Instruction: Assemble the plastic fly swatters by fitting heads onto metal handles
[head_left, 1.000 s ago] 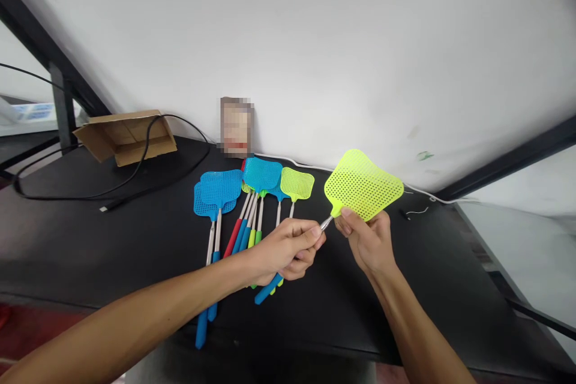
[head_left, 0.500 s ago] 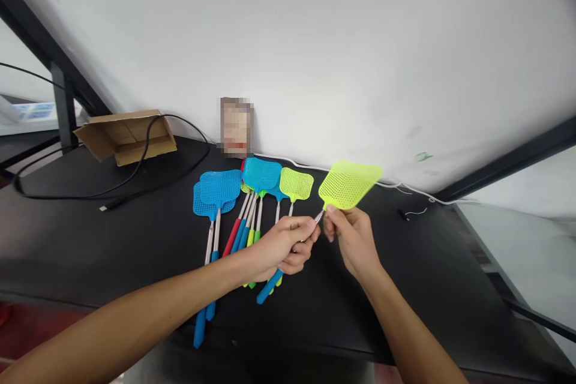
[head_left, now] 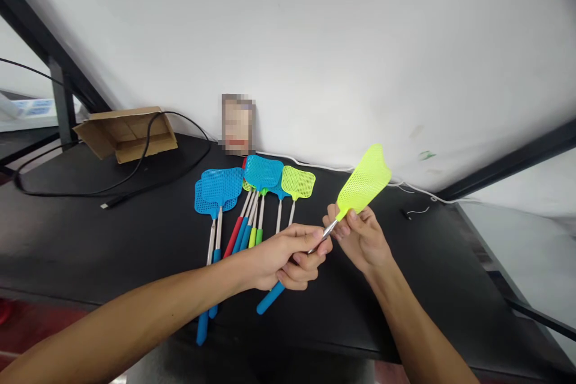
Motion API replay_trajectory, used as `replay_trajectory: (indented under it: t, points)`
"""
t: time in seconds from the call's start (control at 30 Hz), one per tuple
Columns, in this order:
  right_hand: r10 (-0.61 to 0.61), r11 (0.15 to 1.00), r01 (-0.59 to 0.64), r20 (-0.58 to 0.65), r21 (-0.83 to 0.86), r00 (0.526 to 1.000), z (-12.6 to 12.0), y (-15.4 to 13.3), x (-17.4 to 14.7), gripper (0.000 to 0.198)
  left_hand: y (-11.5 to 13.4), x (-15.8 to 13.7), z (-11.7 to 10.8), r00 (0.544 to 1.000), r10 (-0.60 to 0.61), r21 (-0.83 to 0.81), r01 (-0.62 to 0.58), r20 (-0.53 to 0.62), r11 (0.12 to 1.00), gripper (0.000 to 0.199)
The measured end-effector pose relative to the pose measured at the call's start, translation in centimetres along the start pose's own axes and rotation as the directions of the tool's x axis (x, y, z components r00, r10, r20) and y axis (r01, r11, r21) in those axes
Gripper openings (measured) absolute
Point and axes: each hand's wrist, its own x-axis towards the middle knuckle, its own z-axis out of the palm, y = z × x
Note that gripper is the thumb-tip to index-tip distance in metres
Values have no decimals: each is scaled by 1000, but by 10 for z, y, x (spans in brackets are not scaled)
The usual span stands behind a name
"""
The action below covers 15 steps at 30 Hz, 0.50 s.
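Observation:
My left hand point(head_left: 300, 257) is closed around the thin metal shaft of a yellow-green fly swatter point(head_left: 364, 180). Just below the mesh head, my right hand point(head_left: 362, 237) grips the swatter's neck, its thumb in front and fingers partly hidden behind. The head tilts up to the right. A blue handle point(head_left: 270, 299) sticks out below my left hand, in line with the shaft. Several more fly swatters lie fanned out on the table: blue ones point(head_left: 221, 186) at the left, another blue head point(head_left: 263, 172) and a yellow-green one point(head_left: 298, 182). My left hand and forearm cover some handles.
The black table point(head_left: 135, 252) meets a white wall. An open cardboard box point(head_left: 130, 135) lies at the back left, with a black cable point(head_left: 148, 183) looped before it. A blurred-out item point(head_left: 238, 125) leans on the wall. A white cord point(head_left: 310, 165) runs along the wall base.
The held swatter's head has turned and now appears narrower, pointing more steeply upward. Both hands have shifted slightly right, and more of my right hand's fingers show behind the neck.

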Motion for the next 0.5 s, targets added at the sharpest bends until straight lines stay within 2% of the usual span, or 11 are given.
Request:
replay_trajectory:
  t: [0.17,0.3,0.5]
  points:
    - [-40,996,36,-44,-80,998,0,-2,-2,35,2,0,1,998,42,85,-38,-50,996,28]
    - [-113,985,99,-98,-142,989,5,-2,-1,38,4,2,0,988,71,154,-50,-136,987,31]
    - [-269,922,184,-222,-339,937,5,4,-3,43,0,5,0,946,157,304,-67,-284,950,34]
